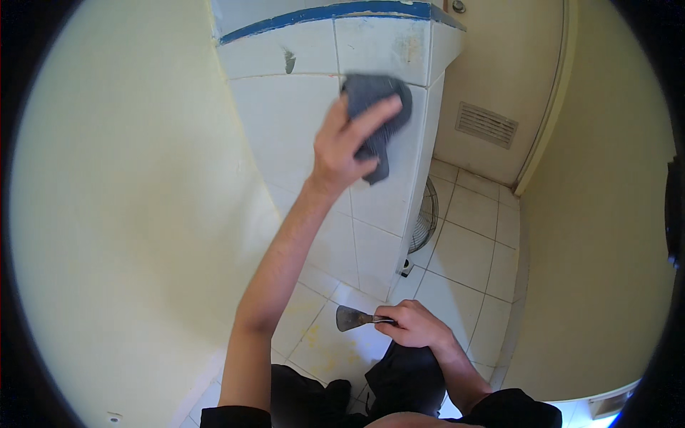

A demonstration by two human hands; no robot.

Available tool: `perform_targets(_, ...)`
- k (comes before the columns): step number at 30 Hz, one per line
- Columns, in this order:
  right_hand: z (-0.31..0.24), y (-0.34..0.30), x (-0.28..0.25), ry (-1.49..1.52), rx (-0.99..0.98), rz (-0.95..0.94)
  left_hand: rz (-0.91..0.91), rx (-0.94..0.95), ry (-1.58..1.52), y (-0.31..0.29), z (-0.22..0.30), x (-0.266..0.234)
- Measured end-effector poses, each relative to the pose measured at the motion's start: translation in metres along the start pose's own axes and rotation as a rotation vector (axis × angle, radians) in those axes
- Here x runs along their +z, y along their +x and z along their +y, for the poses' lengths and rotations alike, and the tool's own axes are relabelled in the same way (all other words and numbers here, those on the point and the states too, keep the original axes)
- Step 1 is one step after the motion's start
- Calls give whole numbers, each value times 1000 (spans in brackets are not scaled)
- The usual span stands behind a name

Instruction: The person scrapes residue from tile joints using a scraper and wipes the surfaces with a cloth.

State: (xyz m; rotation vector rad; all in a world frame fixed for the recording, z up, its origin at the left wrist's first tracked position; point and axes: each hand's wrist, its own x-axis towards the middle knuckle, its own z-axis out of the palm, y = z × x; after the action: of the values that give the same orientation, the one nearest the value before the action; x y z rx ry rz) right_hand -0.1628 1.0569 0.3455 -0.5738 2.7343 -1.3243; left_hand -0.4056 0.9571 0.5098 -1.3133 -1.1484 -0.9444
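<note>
Cloth (pixel 368 87) meets white tiles (pixel 285 121) left of door (pixel 510 68)

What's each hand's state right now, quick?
Left hand: holding a folded, dark grey fabric cloth.
Right hand: closed around a scraper with a flared, dark metal blade.

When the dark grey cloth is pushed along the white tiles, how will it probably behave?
The dark grey cloth is probably floppy: it looks bunched and uneven under the left hand. It seems light, as one hand alone holds it. It may slide easily, since the white tiles look smooth.
</note>
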Motion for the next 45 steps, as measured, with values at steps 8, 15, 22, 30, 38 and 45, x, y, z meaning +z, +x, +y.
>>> perform_targets(8, 21, 8, 11, -81, 40, -136, -67, -1, -138, 41, 0, 12)
perform_targets(15, 25, 6, 7, -67, 84, -53, 194, -265, 80, -4, 13, -57)
perform_targets(22, 17, 8, -1, 232, 75, 328, 339, -547, -26, -10, 9, -102)
perform_targets(30, -56, 67, -40, 318, -22, 544, 51, -741, -390, -16, 15, -123)
perform_targets(38, -103, 149, -41, -901, -382, 833, -310, -1338, -529, -25, -3, -157)
perform_targets(45, -107, 170, -13, -1036, -181, 693, 268, -1594, -655, -56, -41, -195)
